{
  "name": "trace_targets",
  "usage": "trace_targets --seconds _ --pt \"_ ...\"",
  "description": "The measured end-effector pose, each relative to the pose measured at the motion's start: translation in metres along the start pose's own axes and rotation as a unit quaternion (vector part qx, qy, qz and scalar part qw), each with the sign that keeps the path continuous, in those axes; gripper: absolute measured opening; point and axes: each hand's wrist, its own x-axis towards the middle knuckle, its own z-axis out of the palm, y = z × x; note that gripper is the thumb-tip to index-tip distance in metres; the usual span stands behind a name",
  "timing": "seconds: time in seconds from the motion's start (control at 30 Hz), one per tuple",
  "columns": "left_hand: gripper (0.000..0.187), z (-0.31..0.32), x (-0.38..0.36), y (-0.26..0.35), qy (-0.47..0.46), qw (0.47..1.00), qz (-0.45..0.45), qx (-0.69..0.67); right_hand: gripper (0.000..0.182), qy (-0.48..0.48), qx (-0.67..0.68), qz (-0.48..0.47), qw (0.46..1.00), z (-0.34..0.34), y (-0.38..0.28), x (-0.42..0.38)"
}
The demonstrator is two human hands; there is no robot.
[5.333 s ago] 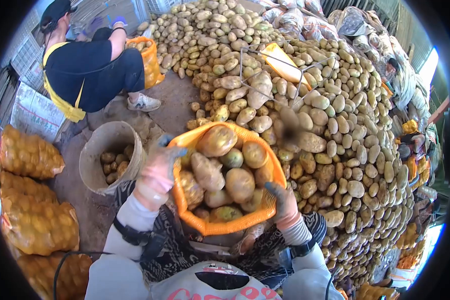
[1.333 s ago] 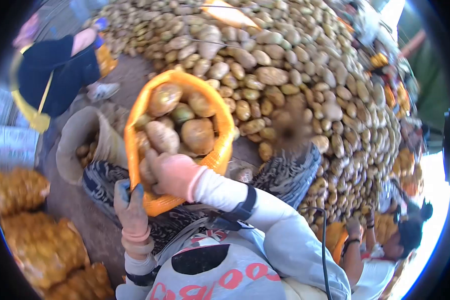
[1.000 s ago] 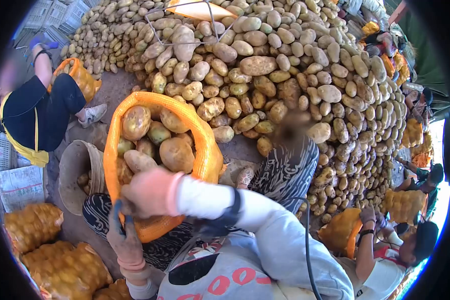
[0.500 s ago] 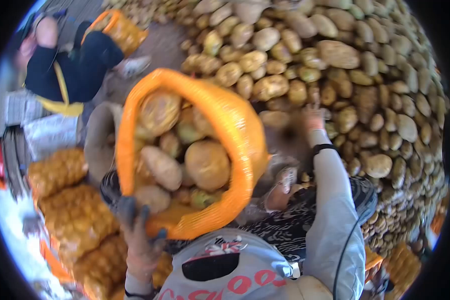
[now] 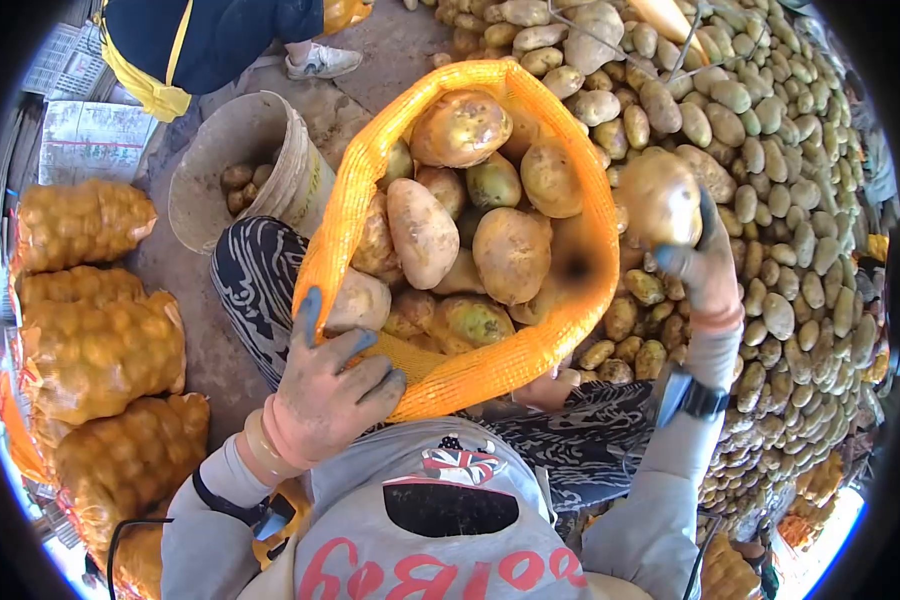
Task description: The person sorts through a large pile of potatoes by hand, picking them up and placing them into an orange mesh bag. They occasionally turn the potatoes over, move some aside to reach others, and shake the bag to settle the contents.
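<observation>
Two gloved hands work at an orange mesh sack (image 5: 490,370) full of potatoes, which fills the centre of the frame between the person's knees: the left hand (image 5: 328,395), at lower left of centre, is closed on the sack's near rim, and the right hand (image 5: 705,272), at right of centre, is wrapped around a single large potato (image 5: 658,198) held just beside the sack's right edge. A huge potato pile (image 5: 770,200) covers the right side and top. At upper left a bucket (image 5: 232,140) holds a few potatoes, with filled mesh sacks (image 5: 95,345) along the left edge and another person's dark clothing (image 5: 220,30) at the top.
</observation>
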Motion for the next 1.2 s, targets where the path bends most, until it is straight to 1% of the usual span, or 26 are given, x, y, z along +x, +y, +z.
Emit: trace_targets --seconds 0.07,0.13,0.2,0.27,0.33,0.37,0.43,0.47,0.5,0.53,0.57,0.63,0.67,0.7,0.73,0.77,0.8,0.87,0.93,0.97,1.0,1.07,1.1,1.13,1.17,1.2 --pt "0.013 -0.003 -0.001 -0.001 0.003 1.000 0.015 -0.004 0.081 -0.127 -0.104 -0.076 0.983 0.050 -0.061 -0.009" --pt "0.016 -0.006 -0.002 -0.001 -0.005 1.000 0.023 -0.009 0.072 -0.243 -0.288 -0.107 0.920 0.098 -0.098 -0.010" --pt "0.012 -0.003 -0.003 0.001 0.031 0.999 0.039 -0.014 0.060 -0.318 -0.370 -0.200 0.850 0.142 -0.083 -0.007" --pt "0.011 -0.007 -0.001 -0.002 0.050 0.997 0.056 -0.017 0.055 -0.385 -0.464 -0.111 0.790 0.184 -0.067 -0.011" --pt "0.011 -0.012 0.000 -0.002 0.052 0.996 0.072 -0.022 0.051 -0.379 -0.459 -0.137 0.792 0.193 -0.057 -0.015" --pt "0.010 -0.015 -0.002 -0.002 0.048 0.996 0.071 0.003 0.049 -0.376 -0.456 -0.148 0.793 0.195 -0.050 -0.016" --pt "0.010 -0.018 -0.003 0.001 0.071 0.996 0.060 -0.003 0.046 -0.395 -0.428 -0.153 0.798 0.196 -0.020 -0.021" --pt "0.011 -0.016 0.000 0.002 0.084 0.995 0.061 -0.011 0.035 -0.361 -0.418 -0.121 0.825 0.204 -0.023 -0.032" --pt "0.012 -0.014 0.002 0.003 0.080 0.994 0.071 -0.027 0.025 -0.327 -0.428 -0.152 0.829 0.210 -0.020 -0.042" --pt "0.014 -0.012 0.005 0.001 0.075 0.993 0.079 -0.038 0.018 -0.280 -0.423 -0.157 0.847 0.216 -0.016 -0.051" --pt "0.016 -0.010 0.008 0.000 0.068 0.993 0.082 -0.045 0.029 -0.296 -0.419 -0.131 0.848 0.215 -0.012 -0.048" --pt "0.019 -0.014 0.015 -0.005 0.015 0.990 0.124 -0.065 0.039 -0.276 -0.286 -0.206 0.894 0.178 -0.018 -0.035" --pt "0.020 -0.017 0.020 -0.008 -0.012 0.987 0.141 -0.072 0.043 -0.265 -0.215 -0.246 0.907 0.153 -0.025 -0.023" --pt "0.027 -0.021 0.026 -0.008 -0.067 0.983 0.130 -0.108 0.048 -0.211 -0.231 -0.147 0.938 0.123 -0.046 -0.012" --pt "0.030 -0.022 0.025 -0.008 -0.069 0.985 0.109 -0.114 0.040 -0.084 -0.184 -0.136 0.970 0.088 -0.060 -0.002" --pt "0.032 -0.023 0.023 -0.008 -0.069 0.987 0.088 -0.118 0.035 0.080 -0.223 -0.150 0.960 0.055 -0.047 0.013" --pt "0.035 -0.022 0.022 -0.008 -0.066 0.988 0.068 -0.120 0.033 0.148 -0.163 -0.084 0.972 0.015 -0.004 0.037" --pt "0.034 -0.018 0.024 -0.003 -0.049 0.989 0.034 -0.134 0.027 0.211 -0.222 0.002 0.952 -0.050 0.088 0.068" --pt "0.032 -0.016 0.028 0.009 -0.037 0.987 -0.013 -0.156 0.032 0.137 -0.337 0.115 0.924 -0.075 0.189 0.083" --pt "0.033 -0.012 0.029 0.015 -0.031 0.989 -0.039 -0.140 0.034 0.069 -0.375 0.172 0.908 -0.071 0.218 0.089" --pt "0.034 -0.011 0.035 0.017 -0.047 0.989 -0.046 -0.136 0.036 -0.005 -0.406 0.227 0.885 -0.058 0.249 0.091" --pt "0.034 -0.017 0.039 0.021 -0.085 0.986 -0.070 -0.122 0.036 -0.006 -0.420 0.215 0.882 -0.025 0.333 0.080" --pt "0.026 -0.014 0.036 0.016 -0.076 0.992 -0.045 -0.091 0.036 -0.026 -0.469 0.238 0.850 -0.006 0.366 0.067" --pt "0.026 -0.015 0.037 0.014 -0.095 0.990 -0.045 -0.092 0.034 0.086 -0.596 0.047 0.797 0.010 0.384 0.043" --pt "0.025 -0.018 0.038 0.013 -0.117 0.987 -0.050 -0.095 0.030 0.045 -0.625 0.156 0.764 0.026 0.360 0.044" --pt "0.025 -0.021 0.039 0.013 -0.132 0.985 -0.054 -0.099 0.025 0.074 -0.656 0.050 0.749 0.032 0.382 0.033"
